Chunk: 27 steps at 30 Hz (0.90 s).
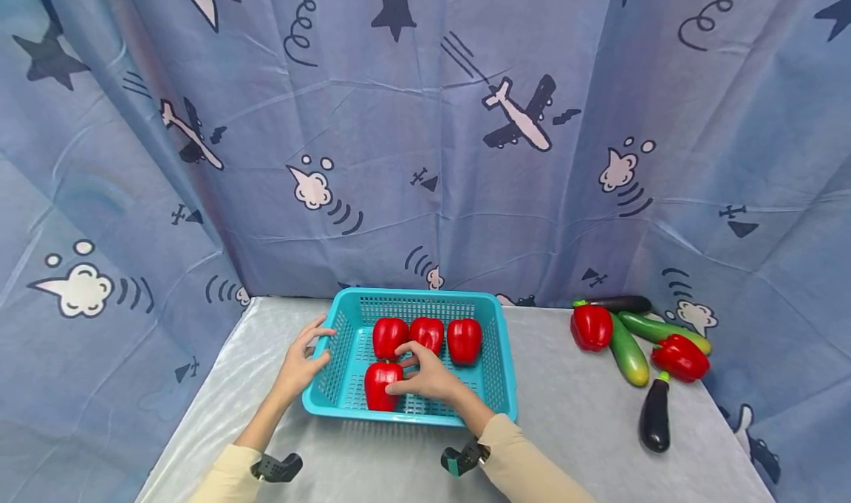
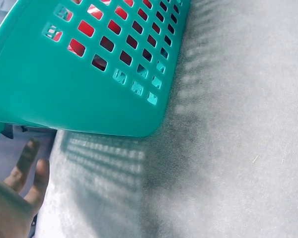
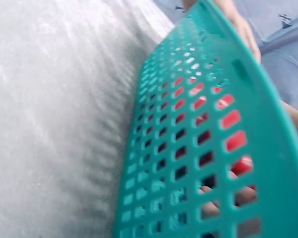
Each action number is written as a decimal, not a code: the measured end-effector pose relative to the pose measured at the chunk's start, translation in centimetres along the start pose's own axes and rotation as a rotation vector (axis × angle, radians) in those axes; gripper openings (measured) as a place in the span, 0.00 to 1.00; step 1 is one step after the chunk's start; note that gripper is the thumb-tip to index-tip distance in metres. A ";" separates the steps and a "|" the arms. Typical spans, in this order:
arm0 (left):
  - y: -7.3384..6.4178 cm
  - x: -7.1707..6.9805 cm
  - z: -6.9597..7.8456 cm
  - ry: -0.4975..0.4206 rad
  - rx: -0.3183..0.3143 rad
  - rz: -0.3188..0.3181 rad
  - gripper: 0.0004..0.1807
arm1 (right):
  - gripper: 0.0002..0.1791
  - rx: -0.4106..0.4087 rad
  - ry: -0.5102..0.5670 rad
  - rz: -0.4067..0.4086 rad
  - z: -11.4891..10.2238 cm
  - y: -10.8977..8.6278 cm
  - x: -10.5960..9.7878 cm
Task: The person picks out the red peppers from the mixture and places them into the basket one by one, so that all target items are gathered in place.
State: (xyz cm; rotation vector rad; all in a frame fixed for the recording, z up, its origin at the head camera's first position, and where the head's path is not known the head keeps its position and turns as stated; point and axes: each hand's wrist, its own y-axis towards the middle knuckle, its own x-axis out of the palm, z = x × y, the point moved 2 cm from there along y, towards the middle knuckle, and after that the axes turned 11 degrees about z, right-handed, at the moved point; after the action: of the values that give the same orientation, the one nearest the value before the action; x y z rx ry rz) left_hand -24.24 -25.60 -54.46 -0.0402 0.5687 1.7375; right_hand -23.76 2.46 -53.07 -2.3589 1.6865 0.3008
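A turquoise plastic basket (image 1: 428,419) with lattice sides holds several red bell peppers. Three of them stand in its back part, among them one at the right (image 1: 464,341). Another bell pepper (image 1: 380,388) lies in front, near the left. My right hand (image 1: 428,377) reaches over the front rim; its thumb overlaps the right side of the front pepper, and its bent fingers are spread apart from the thumb. Contact is hard to tell. My left hand (image 1: 301,363) is at the basket's left rim with fingers spread, holding nothing; the left wrist view shows those fingers (image 2: 39,181) beside the basket.
On the table's right lie two more red bell peppers (image 1: 592,327) (image 1: 681,357), two green cucumber-like vegetables (image 1: 629,351) (image 1: 665,331), and two dark eggplants (image 1: 654,416) (image 1: 625,303). A blue patterned curtain (image 1: 432,134) hangs behind the light-coloured table (image 1: 552,414).
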 end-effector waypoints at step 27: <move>0.0 -0.1 0.1 0.011 -0.014 -0.001 0.22 | 0.24 -0.054 0.228 0.018 -1.7 -2.7 -8.6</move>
State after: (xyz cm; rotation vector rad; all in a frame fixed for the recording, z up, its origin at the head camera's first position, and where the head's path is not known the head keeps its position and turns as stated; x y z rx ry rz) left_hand -24.22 -25.66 -54.36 -0.0602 0.5641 1.7412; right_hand -23.84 10.58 -48.73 -2.5001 1.8205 0.0834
